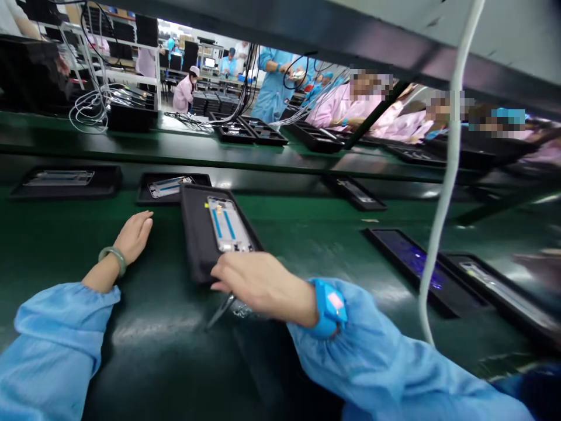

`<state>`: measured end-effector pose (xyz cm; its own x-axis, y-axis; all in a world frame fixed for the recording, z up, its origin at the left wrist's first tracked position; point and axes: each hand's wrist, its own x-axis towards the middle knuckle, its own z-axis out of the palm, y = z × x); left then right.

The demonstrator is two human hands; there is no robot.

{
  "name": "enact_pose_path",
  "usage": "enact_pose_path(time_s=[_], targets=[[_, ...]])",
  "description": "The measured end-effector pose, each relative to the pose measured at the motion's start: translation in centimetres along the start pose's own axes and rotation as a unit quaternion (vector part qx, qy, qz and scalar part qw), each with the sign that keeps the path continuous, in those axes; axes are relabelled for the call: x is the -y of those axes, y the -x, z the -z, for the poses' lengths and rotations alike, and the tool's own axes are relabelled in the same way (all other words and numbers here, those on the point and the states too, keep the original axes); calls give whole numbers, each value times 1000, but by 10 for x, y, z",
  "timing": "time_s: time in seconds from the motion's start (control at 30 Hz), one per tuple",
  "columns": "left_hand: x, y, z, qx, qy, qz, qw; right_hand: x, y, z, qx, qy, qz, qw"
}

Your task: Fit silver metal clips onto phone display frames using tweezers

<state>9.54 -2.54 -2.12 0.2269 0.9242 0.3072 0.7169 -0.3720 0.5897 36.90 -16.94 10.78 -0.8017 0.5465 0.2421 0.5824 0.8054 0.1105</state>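
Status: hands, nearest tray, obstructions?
Right hand at near end of black tray, grip unclear. Left hand open, apart. Silver frame in tray. White cable right, clear of tray.

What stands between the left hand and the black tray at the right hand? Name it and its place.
Nothing visible: only green work surface shows between the left hand and the black tray at the right hand. Another tray lies farther back, off that direct path.
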Motion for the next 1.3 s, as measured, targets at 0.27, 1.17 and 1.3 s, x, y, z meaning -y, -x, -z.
enact_pose_path(time_s=[0.27, 1.17, 1.3], targets=[[-8, 77, 44, 12, 53, 80, 995, 90, -10, -29, -53, -109, 151, 981], [-128, 46, -25, 239, -162, -195, 937, -85, -38, -134, -202, -601, -493, 596], [-130, 44, -36, 246, -173, -201, 932, -85, -42, -142, -190, -585, -503, 607]])
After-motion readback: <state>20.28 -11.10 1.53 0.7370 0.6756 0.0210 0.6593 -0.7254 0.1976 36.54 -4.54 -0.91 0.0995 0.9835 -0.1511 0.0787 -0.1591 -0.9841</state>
